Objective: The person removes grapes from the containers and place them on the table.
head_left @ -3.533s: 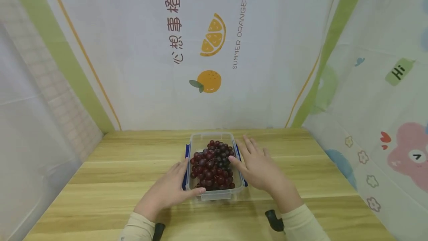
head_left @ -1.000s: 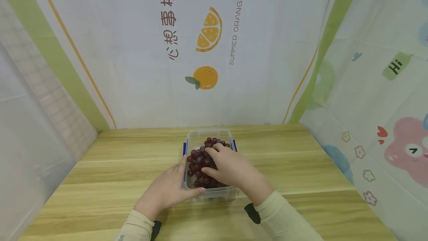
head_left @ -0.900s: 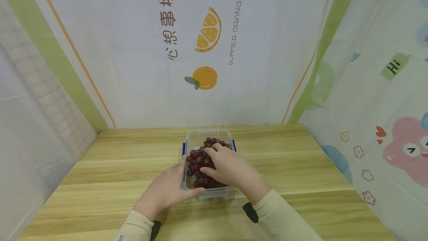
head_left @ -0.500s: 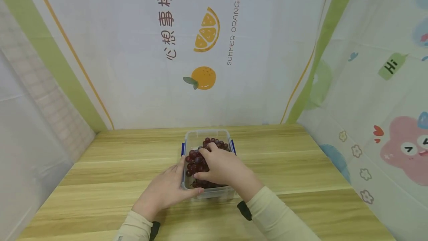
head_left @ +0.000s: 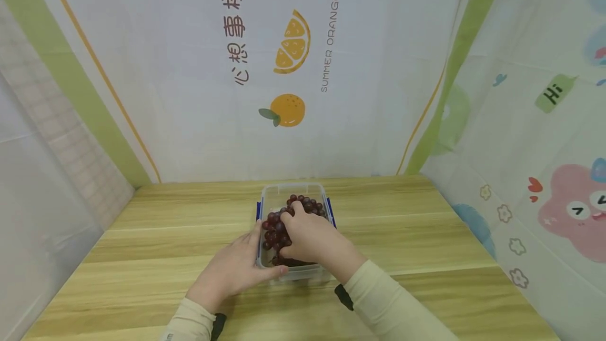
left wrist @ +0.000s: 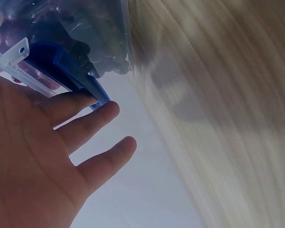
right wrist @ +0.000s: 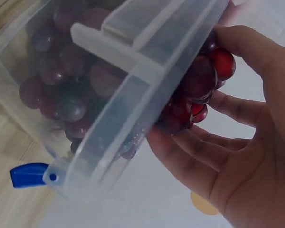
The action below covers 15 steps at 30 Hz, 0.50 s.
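A clear plastic container (head_left: 303, 272) with blue side clips stands without a lid on the table, filled with dark red grapes (head_left: 276, 231). My right hand (head_left: 310, 238) reaches in from above, fingers and thumb curled round a bunch; the right wrist view shows the grapes (right wrist: 199, 80) between thumb and fingers. Along the container's left side, my left hand (head_left: 232, 271) lies with its fingers extended, thumb over the near rim. In the left wrist view those fingers touch a hanging blue clip (left wrist: 61, 64). The right hand hides part of the grapes.
The wooden table (head_left: 180, 241) ends at a white cloth backdrop (head_left: 189, 93) printed with oranges. Patterned cloths hang at both sides, the right one (head_left: 511, 183) with flowers and a pink figure. Black straps sit at both wrists.
My right hand has left the container's right side and moved inward over the grapes, its fingers closing round them. My left hand has stayed at the left side. The head view has shifted slightly.
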Each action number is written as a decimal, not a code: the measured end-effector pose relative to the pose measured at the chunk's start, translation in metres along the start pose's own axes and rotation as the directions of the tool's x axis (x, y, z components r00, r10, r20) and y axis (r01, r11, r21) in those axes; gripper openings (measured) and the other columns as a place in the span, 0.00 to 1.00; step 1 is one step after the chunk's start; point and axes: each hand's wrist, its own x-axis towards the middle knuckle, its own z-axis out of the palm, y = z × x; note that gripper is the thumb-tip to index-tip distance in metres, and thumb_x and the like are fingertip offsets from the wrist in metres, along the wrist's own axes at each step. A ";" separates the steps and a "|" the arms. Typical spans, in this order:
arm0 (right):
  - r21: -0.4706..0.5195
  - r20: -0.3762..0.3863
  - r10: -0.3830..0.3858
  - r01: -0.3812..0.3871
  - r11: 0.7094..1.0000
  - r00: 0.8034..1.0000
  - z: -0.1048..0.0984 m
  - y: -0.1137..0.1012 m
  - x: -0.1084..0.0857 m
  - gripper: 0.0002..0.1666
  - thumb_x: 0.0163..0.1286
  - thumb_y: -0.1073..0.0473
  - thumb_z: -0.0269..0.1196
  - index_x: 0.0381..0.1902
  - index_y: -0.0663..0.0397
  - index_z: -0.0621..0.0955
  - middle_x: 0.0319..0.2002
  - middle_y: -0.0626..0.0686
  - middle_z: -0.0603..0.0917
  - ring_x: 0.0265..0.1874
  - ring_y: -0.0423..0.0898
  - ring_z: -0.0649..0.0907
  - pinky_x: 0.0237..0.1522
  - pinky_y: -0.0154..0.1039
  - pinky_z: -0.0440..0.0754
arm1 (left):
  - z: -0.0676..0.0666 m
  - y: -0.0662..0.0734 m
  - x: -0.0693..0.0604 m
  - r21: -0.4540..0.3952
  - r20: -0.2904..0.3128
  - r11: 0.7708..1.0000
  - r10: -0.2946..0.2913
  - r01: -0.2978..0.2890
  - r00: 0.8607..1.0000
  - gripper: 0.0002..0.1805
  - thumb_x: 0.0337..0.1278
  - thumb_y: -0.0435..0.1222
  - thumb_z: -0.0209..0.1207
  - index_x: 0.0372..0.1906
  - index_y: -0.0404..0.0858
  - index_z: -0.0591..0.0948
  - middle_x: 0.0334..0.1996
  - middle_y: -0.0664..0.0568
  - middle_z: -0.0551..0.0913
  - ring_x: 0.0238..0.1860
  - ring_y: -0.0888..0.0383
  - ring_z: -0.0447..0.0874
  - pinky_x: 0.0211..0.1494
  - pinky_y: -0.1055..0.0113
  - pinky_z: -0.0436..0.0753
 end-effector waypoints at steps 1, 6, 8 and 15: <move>0.012 0.004 0.001 -0.001 1.000 1.000 -0.001 0.000 0.001 0.41 0.66 0.42 0.75 0.71 0.52 0.77 0.73 0.64 0.72 0.27 0.43 0.85 0.30 0.39 0.86 | 0.000 0.000 0.000 0.000 0.001 1.000 -0.003 0.003 1.000 0.72 0.54 0.79 0.59 0.87 0.32 0.49 0.80 0.33 0.67 0.79 0.36 0.69 0.75 0.38 0.76; 0.110 0.031 0.026 -0.029 0.993 0.999 -0.003 0.000 0.003 0.36 0.67 0.49 0.74 0.69 0.56 0.79 0.71 0.65 0.71 0.22 0.41 0.80 0.25 0.34 0.81 | -0.001 0.000 -0.001 0.003 0.000 1.000 0.002 -0.002 1.000 0.72 0.54 0.79 0.58 0.86 0.32 0.49 0.80 0.33 0.67 0.79 0.36 0.69 0.76 0.38 0.76; 0.143 0.034 0.041 -0.045 0.989 0.999 -0.004 -0.001 0.003 0.35 0.67 0.50 0.74 0.68 0.58 0.79 0.72 0.65 0.70 0.23 0.42 0.80 0.26 0.34 0.80 | -0.001 0.000 -0.001 0.002 -0.001 1.000 0.003 -0.003 1.000 0.72 0.54 0.79 0.57 0.86 0.32 0.49 0.80 0.33 0.67 0.79 0.35 0.70 0.76 0.38 0.76; 0.216 0.049 0.119 -0.127 0.968 0.992 -0.006 -0.004 0.003 0.40 0.68 0.51 0.74 0.74 0.58 0.75 0.72 0.70 0.69 0.45 0.53 0.88 0.41 0.44 0.90 | -0.002 0.001 -0.002 -0.001 -0.010 1.000 0.011 -0.011 1.000 0.72 0.55 0.79 0.59 0.86 0.32 0.50 0.79 0.32 0.68 0.78 0.35 0.70 0.75 0.38 0.77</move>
